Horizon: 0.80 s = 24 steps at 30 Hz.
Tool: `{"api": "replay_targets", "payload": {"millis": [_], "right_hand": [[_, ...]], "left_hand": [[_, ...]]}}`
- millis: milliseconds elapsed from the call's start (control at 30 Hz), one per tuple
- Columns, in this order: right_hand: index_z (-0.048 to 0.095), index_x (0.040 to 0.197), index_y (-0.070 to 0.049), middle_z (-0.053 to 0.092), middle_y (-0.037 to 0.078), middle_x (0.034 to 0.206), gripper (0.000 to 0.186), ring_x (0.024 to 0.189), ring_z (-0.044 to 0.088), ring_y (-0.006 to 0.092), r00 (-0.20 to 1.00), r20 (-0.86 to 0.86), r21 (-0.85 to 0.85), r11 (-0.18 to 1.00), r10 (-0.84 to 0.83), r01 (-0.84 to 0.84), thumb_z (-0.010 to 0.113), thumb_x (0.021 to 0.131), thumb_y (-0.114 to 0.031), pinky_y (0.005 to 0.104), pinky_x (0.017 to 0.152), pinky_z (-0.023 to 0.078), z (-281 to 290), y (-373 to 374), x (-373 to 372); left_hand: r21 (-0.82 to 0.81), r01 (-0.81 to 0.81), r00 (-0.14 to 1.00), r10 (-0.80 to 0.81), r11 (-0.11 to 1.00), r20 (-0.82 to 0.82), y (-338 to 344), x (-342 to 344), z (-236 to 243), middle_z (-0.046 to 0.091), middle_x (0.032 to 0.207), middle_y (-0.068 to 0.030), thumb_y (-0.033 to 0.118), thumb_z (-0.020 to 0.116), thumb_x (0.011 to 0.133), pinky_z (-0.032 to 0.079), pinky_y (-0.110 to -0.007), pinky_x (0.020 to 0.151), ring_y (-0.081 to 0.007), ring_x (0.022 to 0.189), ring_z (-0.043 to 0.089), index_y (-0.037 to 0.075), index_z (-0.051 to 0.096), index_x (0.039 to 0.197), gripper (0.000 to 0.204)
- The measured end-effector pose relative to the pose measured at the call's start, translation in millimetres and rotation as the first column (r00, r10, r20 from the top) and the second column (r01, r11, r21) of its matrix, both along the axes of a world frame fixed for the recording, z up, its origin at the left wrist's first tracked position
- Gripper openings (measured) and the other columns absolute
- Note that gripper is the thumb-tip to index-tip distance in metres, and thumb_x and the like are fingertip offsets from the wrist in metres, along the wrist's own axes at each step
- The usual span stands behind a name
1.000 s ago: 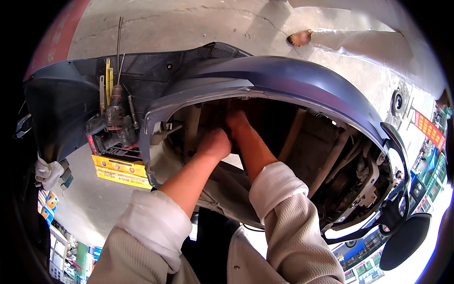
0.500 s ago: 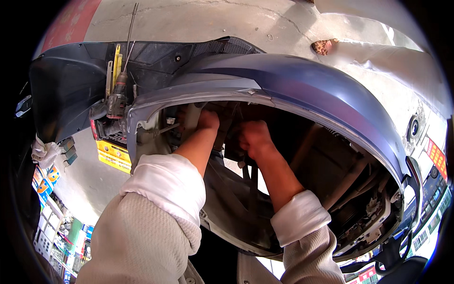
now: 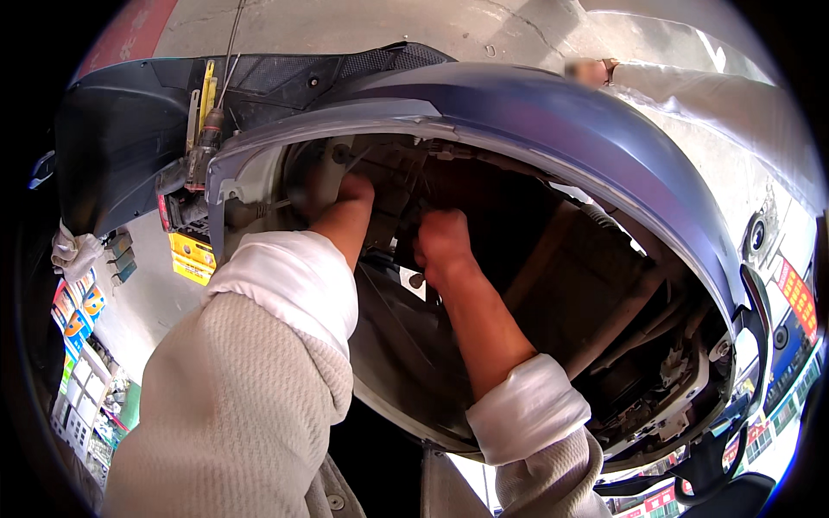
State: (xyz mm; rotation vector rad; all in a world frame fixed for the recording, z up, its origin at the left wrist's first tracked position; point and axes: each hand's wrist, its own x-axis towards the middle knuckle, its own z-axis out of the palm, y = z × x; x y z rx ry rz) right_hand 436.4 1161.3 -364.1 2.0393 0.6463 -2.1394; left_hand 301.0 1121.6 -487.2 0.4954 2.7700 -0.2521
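Both my arms, sleeves rolled up, reach into the dark wheel well under a blue-purple car fender [image 3: 553, 125]. My left hand [image 3: 352, 192] is bent at the wrist toward a pale rod-like part [image 3: 342, 154] on the well's left side. Its fingers are hidden in shadow. To its right, my right hand [image 3: 443, 242] is closed, with its knuckles up. A small dark rounded end [image 3: 416, 281] shows just below its fingers. What the fingers grip is too dark to name.
Left of the fender, a power drill [image 3: 207, 142] stands by yellow-handled tools and a yellow box [image 3: 192, 257]. Beyond lies a black plastic liner [image 3: 121, 147]. A whitish cloth [image 3: 76, 250] hangs at far left. A person's light-clothed leg [image 3: 708, 95] is at upper right.
My view has shifted, so the fender and drill sit higher and further left. My right hand stays closed; both hands remain inside the wheel well.
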Motion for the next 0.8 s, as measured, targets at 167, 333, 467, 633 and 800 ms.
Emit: {"api": "replay_targets", "payload": {"millis": [167, 333, 467, 633, 800], "right_hand": [[0.043, 0.067, -0.008, 0.037, 0.004, 0.056, 0.021, 0.046, 0.033, 0.0150, 0.958, -0.151, 0.240, 0.949, 0.244, -0.204, 0.045, 0.087, -0.002, 0.0343, 0.041, 0.022, -58.9, -37.0, 38.4], [0.042, 0.066, -0.007, 0.035, 0.002, 0.056, 0.021, 0.046, 0.031, 0.0142, 0.971, -0.065, -0.070, 0.971, -0.232, 0.227, 0.043, 0.086, -0.001, 0.0332, 0.042, 0.021, 20.1, -2.1, -3.2], [0.045, 0.068, -0.006, 0.034, 0.001, 0.056, 0.020, 0.045, 0.029, 0.0134, 0.978, -0.045, -0.142, 0.970, -0.204, 0.196, 0.043, 0.087, -0.001, 0.0323, 0.042, 0.020, 25.5, 10.9, 6.4], [0.047, 0.067, -0.002, 0.038, 0.004, 0.056, 0.017, 0.044, 0.032, 0.0158, 0.988, -0.044, 0.021, 0.989, -0.146, 0.147, 0.046, 0.084, -0.001, 0.0345, 0.041, 0.021, 24.2, -6.3, -4.4], [0.044, 0.066, -0.003, 0.035, 0.004, 0.056, 0.019, 0.044, 0.031, 0.0156, 0.989, -0.025, -0.001, 0.989, -0.149, 0.149, 0.047, 0.084, -0.002, 0.0345, 0.041, 0.021, 39.5, 1.7, -11.4]], "left_hand": [[0.047, 0.001, 0.997, 0.002, 0.999, -0.074, 11.6, 11.1, -2.5, 0.058, 0.102, -0.0132, 0.034, 0.049, 0.086, 0.046, -0.044, 0.084, -0.0339, 0.096, 0.058, 0.007, 0.059, 0.101, 0.032], [0.094, -0.028, 0.985, 0.043, 0.995, -0.167, 5.0, 3.7, -6.9, 0.057, 0.098, -0.0125, 0.038, 0.049, 0.086, 0.045, -0.044, 0.082, -0.0339, 0.093, 0.057, 0.008, 0.057, 0.099, 0.034], [0.119, -0.029, 0.974, 0.055, 0.992, -0.221, -3.5, -1.0, -8.8, 0.056, 0.096, -0.0120, 0.041, 0.049, 0.085, 0.044, -0.045, 0.081, -0.0340, 0.091, 0.057, 0.008, 0.056, 0.098, 0.035], [0.148, -0.033, 0.965, 0.070, 0.988, -0.254, -9.1, -0.5, -6.7, 0.055, 0.092, -0.0113, 0.044, 0.050, 0.085, 0.043, -0.045, 0.079, -0.0341, 0.088, 0.056, 0.009, 0.054, 0.096, 0.037], [0.170, -0.038, 0.958, 0.084, 0.985, -0.273, -8.1, 1.7, -7.8, 0.054, 0.088, -0.0107, 0.048, 0.050, 0.084, 0.043, -0.046, 0.077, -0.0341, 0.085, 0.055, 0.009, 0.053, 0.094, 0.040]]}}
